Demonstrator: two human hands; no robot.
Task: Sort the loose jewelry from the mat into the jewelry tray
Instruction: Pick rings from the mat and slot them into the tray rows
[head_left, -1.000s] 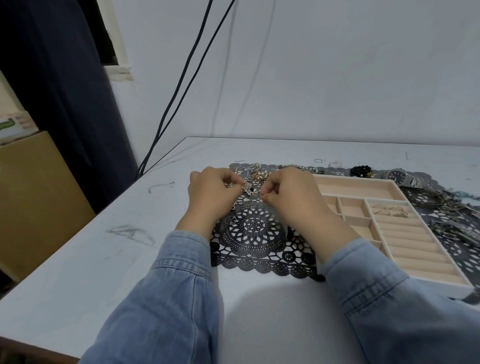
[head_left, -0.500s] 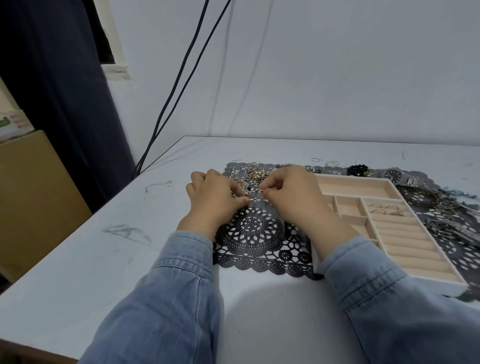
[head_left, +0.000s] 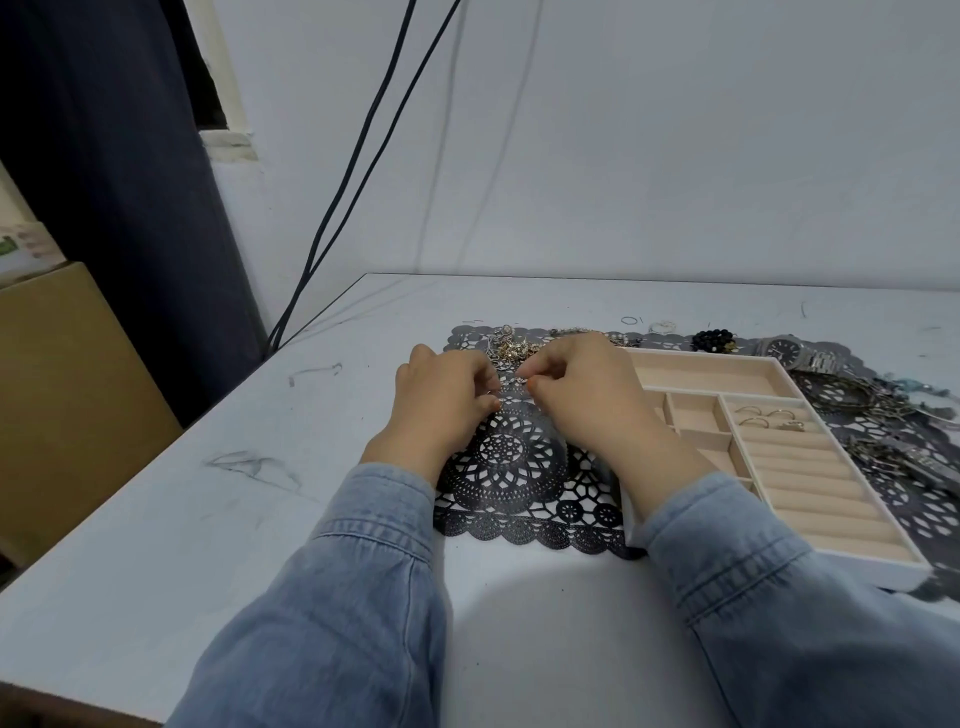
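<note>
A black lace mat (head_left: 511, 467) lies on the white table. At its far left edge sits a tangled pile of gold and silver jewelry (head_left: 511, 347). My left hand (head_left: 441, 400) and my right hand (head_left: 587, 395) hover together just in front of the pile, fingers curled, each pinching a small silver piece (head_left: 511, 384) between them. The beige jewelry tray (head_left: 779, 374) stands to the right on the mat, with a few rings (head_left: 769, 418) in its ring rows.
A watch (head_left: 792, 351), a black bead bracelet (head_left: 714, 340) and dark bangles (head_left: 852, 397) lie beyond and right of the tray. Two black cables (head_left: 363, 156) run up the wall. A cardboard box (head_left: 67, 374) stands left of the table.
Both hands have drawn slightly toward me from the pile and come closer together, still working the small silver piece between the fingertips.
</note>
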